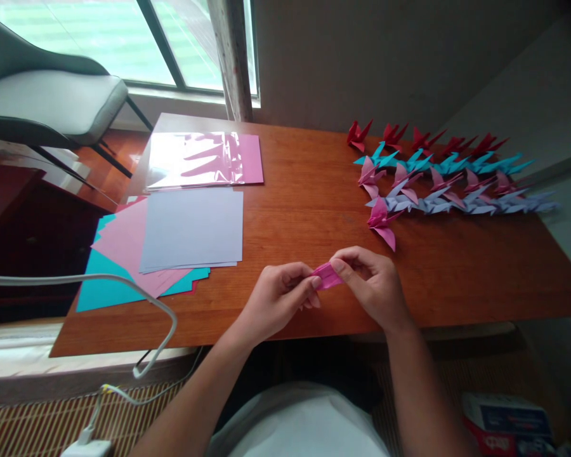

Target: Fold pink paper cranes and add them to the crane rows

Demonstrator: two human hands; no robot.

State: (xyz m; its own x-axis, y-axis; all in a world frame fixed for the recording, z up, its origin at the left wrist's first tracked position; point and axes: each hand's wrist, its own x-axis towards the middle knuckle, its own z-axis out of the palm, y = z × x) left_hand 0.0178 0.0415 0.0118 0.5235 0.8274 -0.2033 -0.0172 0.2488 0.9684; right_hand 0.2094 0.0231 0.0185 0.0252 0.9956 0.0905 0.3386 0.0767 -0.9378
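Observation:
A small folded piece of bright pink paper (328, 277) is held just above the near part of the wooden table. My left hand (285, 292) pinches its left end between thumb and fingers. The right end is pinched by my right hand (371, 279), whose fingertips hide part of it. Beyond my right hand stands a bright pink paper crane (381, 222). Behind that crane run rows of folded cranes: pale lavender ones (438, 202), light pink ones (404, 181), turquoise ones (419, 160) and red ones (394, 134).
On the table (295, 209), left of my hands, lie lavender sheets (195, 228) over light pink (124, 241) and turquoise paper (105, 285). Farther back sits a plastic-wrapped pink paper pack (252, 158). A white cable (166, 304) crosses the left edge. A chair (57, 101) stands by the window.

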